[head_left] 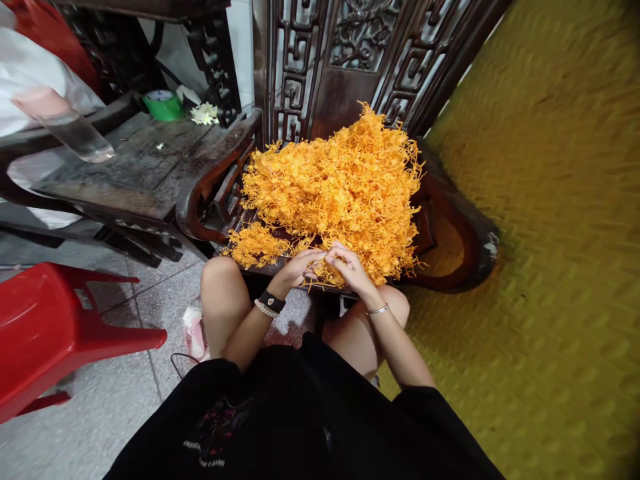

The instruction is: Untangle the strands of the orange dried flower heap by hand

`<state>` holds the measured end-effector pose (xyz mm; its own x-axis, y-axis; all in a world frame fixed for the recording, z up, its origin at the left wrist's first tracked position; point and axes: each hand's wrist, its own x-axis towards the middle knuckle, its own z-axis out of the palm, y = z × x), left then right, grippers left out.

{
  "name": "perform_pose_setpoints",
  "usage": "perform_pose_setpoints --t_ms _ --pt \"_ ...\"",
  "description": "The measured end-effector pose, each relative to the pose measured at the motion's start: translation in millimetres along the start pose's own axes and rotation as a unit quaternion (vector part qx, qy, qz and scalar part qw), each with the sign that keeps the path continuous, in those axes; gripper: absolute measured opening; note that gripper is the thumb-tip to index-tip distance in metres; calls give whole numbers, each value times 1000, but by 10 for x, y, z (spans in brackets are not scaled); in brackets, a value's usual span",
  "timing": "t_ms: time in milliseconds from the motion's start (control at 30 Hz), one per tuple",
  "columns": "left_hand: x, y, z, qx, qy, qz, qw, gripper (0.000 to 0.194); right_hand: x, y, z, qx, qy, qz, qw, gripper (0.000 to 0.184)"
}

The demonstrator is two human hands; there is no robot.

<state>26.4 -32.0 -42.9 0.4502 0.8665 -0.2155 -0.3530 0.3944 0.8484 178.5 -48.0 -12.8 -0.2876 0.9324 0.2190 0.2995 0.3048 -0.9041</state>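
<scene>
A big heap of orange branching sprigs (335, 193), looking like plastic, fills the seat of a carved dark wooden chair in front of me. A smaller clump of sprigs (257, 245) lies at the seat's near left. My left hand (301, 267) and my right hand (347, 267) meet at the near edge of the heap, fingertips pinched close together. Between them is an orange sprig (324, 272), only partly visible against the other strands. The left wrist wears a black band and a beaded bracelet, the right a metal bangle.
To the left a dark wooden side table (145, 157) bears a roll of green tape (164, 107), a white flower cluster (205, 114) and a clear bottle (75, 133). A red plastic stool (55, 327) stands at the lower left. A yellow textured surface (540, 267) spans the right side.
</scene>
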Motion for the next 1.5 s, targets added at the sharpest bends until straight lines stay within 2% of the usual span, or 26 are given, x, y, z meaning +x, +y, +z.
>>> perform_pose_setpoints --t_ms 133,333,467,567,633,733,833,900,1033,1167,1300,1400,1500 --pt "77 -41 102 -64 -39 -35 997 27 -9 113 68 62 77 43 994 31" --pt "109 -9 107 -127 -46 -51 989 37 -8 164 12 65 116 43 990 33" --pt "31 25 89 -135 -29 -48 989 30 -6 126 -1 63 120 28 990 28" --pt "-47 56 72 -75 4 -27 997 25 -11 66 -18 28 98 0 995 22" --pt "-97 86 43 -21 10 -11 1000 26 -25 24 -23 -44 72 -38 996 15" --pt "-163 148 -27 108 7 51 993 30 -52 -7 2 -142 25 -77 986 17" --pt "-222 208 -93 291 26 131 947 35 -65 8 53 -194 -20 -86 977 16" --pt "-253 222 -112 363 40 153 918 32 -63 28 84 -220 -32 -94 971 16" --pt "-271 161 -84 436 59 162 883 25 -55 59 124 -265 -53 -109 957 14" --pt "-217 71 -51 469 94 190 857 30 -60 81 160 -308 -31 -126 942 11" --pt "-149 54 -105 400 83 186 894 38 -68 74 164 -289 -14 -121 949 13" --pt "-137 59 -156 335 83 160 925 38 -67 56 155 -265 -7 -113 958 13" --pt "-155 43 -176 292 102 139 941 34 -65 50 157 -262 2 -116 958 12"
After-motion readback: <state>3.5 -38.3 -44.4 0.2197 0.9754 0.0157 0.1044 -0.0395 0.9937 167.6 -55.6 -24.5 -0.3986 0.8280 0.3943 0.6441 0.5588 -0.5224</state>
